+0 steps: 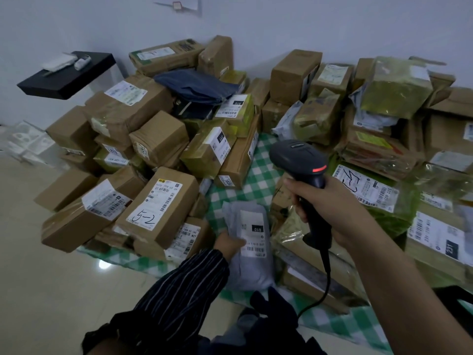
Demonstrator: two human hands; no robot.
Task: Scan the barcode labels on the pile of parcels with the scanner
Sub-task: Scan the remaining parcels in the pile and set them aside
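Observation:
A large pile of cardboard parcels (158, 201) and plastic-wrapped packets lies on a green checked cloth (256, 172). In the gap at the middle lies a grey plastic mailer (252, 267) with a white barcode label (252, 231). My left hand (229, 245) grips the mailer's left edge, its thumb by the label. My right hand (332, 208) holds the handle of a black corded barcode scanner (298, 156), raised above the mailer, with a red light lit on its head.
Boxes rise on the left and right of the gap, stacked against a white wall. A black shelf (67, 75) with white items juts from the wall at upper left. Pale tiled floor (51, 290) lies at the lower left. A box marked "5-2" (156, 208) sits left of the mailer.

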